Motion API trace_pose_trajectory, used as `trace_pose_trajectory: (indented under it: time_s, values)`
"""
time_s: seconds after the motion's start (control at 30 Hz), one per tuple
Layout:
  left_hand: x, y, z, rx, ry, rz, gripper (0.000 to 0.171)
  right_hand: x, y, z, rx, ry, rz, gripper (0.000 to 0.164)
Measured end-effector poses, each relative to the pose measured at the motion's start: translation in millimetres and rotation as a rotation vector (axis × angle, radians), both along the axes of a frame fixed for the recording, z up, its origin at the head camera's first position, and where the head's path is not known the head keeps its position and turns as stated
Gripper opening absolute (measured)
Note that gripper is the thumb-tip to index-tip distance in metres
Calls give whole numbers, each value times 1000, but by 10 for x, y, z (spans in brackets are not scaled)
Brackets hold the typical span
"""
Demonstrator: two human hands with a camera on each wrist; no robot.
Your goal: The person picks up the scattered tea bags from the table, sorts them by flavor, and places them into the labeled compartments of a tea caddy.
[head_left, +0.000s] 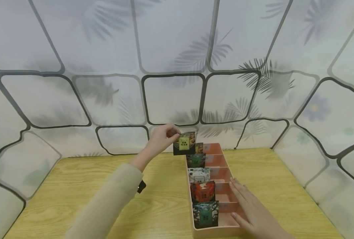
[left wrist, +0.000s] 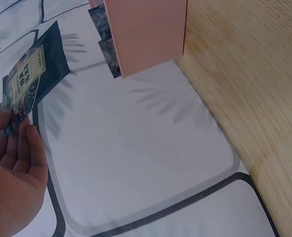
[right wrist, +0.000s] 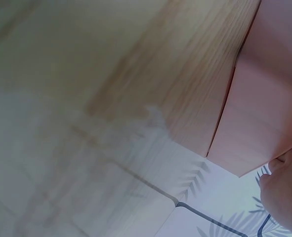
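My left hand [head_left: 165, 136] pinches a dark sachet [head_left: 184, 143] with a yellow-green label by its upper left edge. It is held up at the far left corner of a pink divided box [head_left: 206, 232]. In the left wrist view, the left hand's thumb and fingers grip the sachet [left wrist: 24, 81] at its lower end. My right hand [head_left: 254, 209] lies with extended fingers along the box's right side, partly covering the near compartments. Only part of the right hand [right wrist: 284, 192] shows in the right wrist view, at the box wall [right wrist: 264, 108].
Down the box's left side stand more sachets: a black-and-green one [head_left: 205, 214], a red one [head_left: 203, 192], white ones [head_left: 199, 174], a dark green one [head_left: 196, 160] and a brownish one [head_left: 199, 147]. The wooden table [head_left: 159, 205] meets a patterned backdrop [head_left: 174, 99] behind the box.
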State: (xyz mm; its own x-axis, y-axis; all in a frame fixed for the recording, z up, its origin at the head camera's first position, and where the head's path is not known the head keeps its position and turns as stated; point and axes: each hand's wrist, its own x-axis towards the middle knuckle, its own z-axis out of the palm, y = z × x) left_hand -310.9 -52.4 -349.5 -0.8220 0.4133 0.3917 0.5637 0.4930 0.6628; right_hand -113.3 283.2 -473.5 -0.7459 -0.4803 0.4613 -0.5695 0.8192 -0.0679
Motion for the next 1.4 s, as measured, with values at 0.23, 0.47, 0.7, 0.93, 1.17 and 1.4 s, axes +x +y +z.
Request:
trace_pose_trajectory:
  time_s: [0.23, 0.47, 0.7, 0.93, 1.17, 1.4]
  values:
    - [-86, 220, -49, -5, 27, 38, 11, -5, 6, -6, -11, 4, 10, 88]
    - [-162, 398, -146, -31, 102, 48, 8, -13, 16, -13, -19, 16, 33, 90]
    - [-221, 521, -229, 2, 106, 54, 8, -3, 11, 10, -21, 2, 26, 89]
    - [-272, 565, -353, 56, 61, 92, 9, -5, 11, -4, -20, 7, 33, 89]
    - [-274, 568, -474, 62, 20, 132, 8, -18, 19, -15, -34, 36, 78, 92]
    - [-304, 570, -546, 57, -1, 140, 7, -14, 19, -11, -22, 24, 61, 93]
